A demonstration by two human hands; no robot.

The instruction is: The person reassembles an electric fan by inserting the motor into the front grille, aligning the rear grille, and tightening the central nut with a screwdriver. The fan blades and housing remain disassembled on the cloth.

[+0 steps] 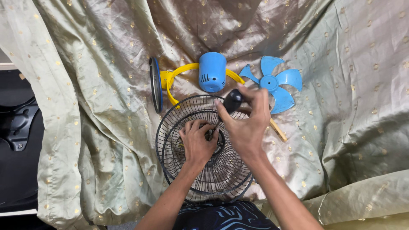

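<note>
Left hand (197, 142) lies palm-down on the hub of the black wire fan guard (179, 145), fingers curled and pinching something small and dark at the centre; exactly what cannot be told. Right hand (247, 123) is closed round the black handle of a screwdriver (232, 101), held above the hub, shaft angled down toward the left fingers; the shaft itself is mostly hidden by the hands. The guard sits on a pale green-gold cloth (85, 127) directly ahead of the person, two wire rings apparently stacked. Both forearms cross over its near half and cover much of the wire. Just beyond the guard: a blue motor housing (212, 71) in a yellow bracket (172, 83), which touches the guard's far rim. Left of that, a dark round rim with blue edge (156, 84) stands on edge. Right, a blue fan blade (272, 81) lies flat, near the right hand's fingertips. A wooden stick (277, 130) shows from under the right hand. Black furniture (19, 127) at far left, off the cloth.
</note>
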